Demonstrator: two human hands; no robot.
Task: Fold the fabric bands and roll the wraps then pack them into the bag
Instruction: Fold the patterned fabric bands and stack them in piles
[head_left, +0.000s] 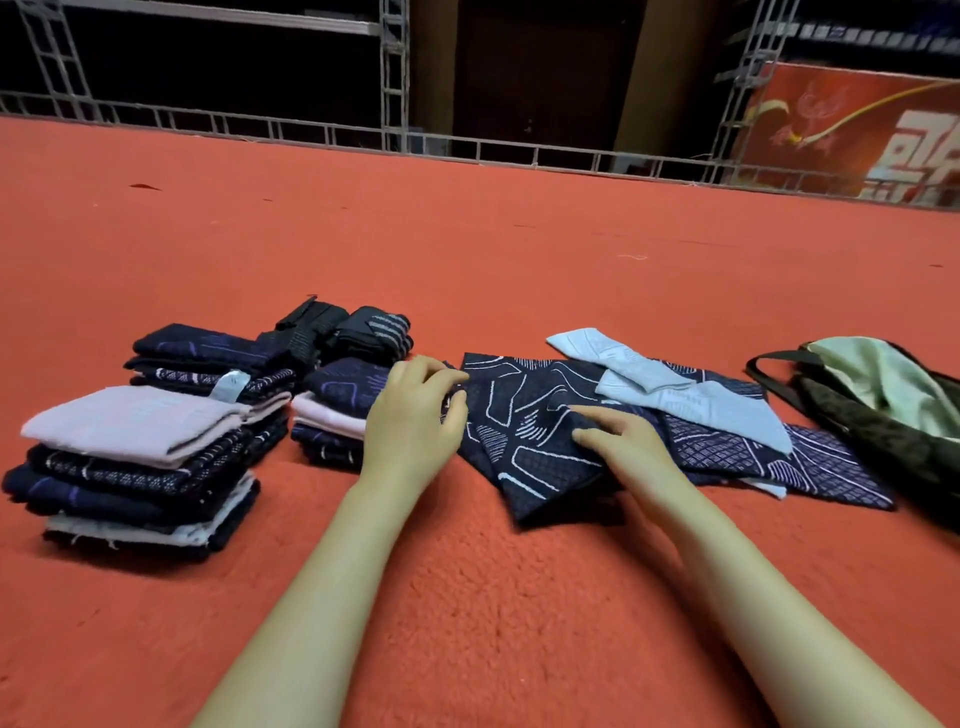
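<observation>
Fabric band (524, 415), navy with white line work, spread on the red carpet (467, 249) right in front, half folded. Left hand (410, 415) pinching the band's left edge between thumb and curled fingers, likely to keep that corner anchored and square. Right hand (623, 441) pressed flat on the fold, fingers extended, holding the crease down so the cloth cannot spring back.

More unfolded pieces to the right: two pale blue bands (670, 384) draped over another navy band (810, 462), overlapping the far edge of the one in hand. Probably best lifted clear before the next fold, or they drag along with it.

Finished work parked to the left, out of the folding area: a tall folded stack (140, 467) of navy and pink pieces, a second folded stack (208, 364) behind it, a shorter stack (332, 410) just beside the left hand. Dark bundles (343, 332) behind those, possibly the rolled wraps, though too dim to say for sure.

Bag (883, 410) at the far right, dark outside with a pale green lining, mouth gaping open, nothing visibly packed yet. Well apart from the stacks, with the loose bands lying between. Metal truss (395, 78) and red banner (852, 130) beyond the carpet, not in the way.
</observation>
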